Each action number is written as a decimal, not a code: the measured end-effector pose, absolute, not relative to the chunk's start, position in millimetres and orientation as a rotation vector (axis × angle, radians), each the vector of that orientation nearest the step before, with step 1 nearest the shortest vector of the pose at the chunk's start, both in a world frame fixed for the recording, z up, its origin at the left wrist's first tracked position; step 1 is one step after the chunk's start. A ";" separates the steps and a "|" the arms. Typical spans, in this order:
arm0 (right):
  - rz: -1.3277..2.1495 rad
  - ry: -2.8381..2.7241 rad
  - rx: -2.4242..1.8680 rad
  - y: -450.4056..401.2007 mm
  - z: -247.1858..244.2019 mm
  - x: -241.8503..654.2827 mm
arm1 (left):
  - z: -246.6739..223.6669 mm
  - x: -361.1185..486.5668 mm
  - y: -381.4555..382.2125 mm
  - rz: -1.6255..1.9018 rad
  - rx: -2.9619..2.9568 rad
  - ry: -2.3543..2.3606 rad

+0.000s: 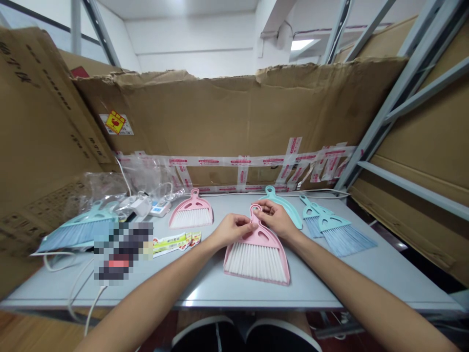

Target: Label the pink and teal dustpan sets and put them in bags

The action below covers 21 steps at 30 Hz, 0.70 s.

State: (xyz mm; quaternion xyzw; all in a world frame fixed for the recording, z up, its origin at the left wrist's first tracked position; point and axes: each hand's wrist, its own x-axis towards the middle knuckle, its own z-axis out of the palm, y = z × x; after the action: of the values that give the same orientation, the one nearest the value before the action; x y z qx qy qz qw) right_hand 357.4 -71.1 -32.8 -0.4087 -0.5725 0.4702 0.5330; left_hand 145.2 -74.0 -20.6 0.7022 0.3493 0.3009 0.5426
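A pink brush with white bristles (258, 256) lies in a pink dustpan (287, 269) near the table's front, handles pointing away from me. My left hand (233, 230) pinches the base of the handle from the left. Around the handle's top, by its ring, my right hand (274, 217) has its fingers closed. Behind it lies a teal dustpan (293, 210), partly hidden by my right hand. Two teal brushes with blue bristles (346, 237) overlap to the right. Another pink brush and dustpan set (192, 210) rests at the back left.
A teal set (80, 227) lies at the far left beside clear plastic bags (146, 171), white adapters (141, 205) and cables. A yellow-green packet (176, 243) is left of my hands. Cardboard (220, 117) walls the back; metal shelf bars (414, 193) stand right.
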 end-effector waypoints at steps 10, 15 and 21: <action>1.123 -1.373 -1.005 -67.6 -38.8 357.9 | -27.0 146.5 -70.0 0.711 1.635 0.885; 1.101 -1.361 -1.065 -68.8 -36.9 357.5 | -27.5 146.8 -70.8 0.680 1.651 0.871; 1.186 -1.308 -1.055 -69.5 -37.7 357.1 | -26.6 144.7 -72.5 0.631 1.698 0.829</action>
State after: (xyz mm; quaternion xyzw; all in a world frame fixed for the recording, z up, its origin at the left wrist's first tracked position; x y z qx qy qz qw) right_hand 357.1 -69.5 -37.7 -0.4392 -0.5448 0.4940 0.5160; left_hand 144.7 -72.5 -26.6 0.7153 0.3494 0.2659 0.5437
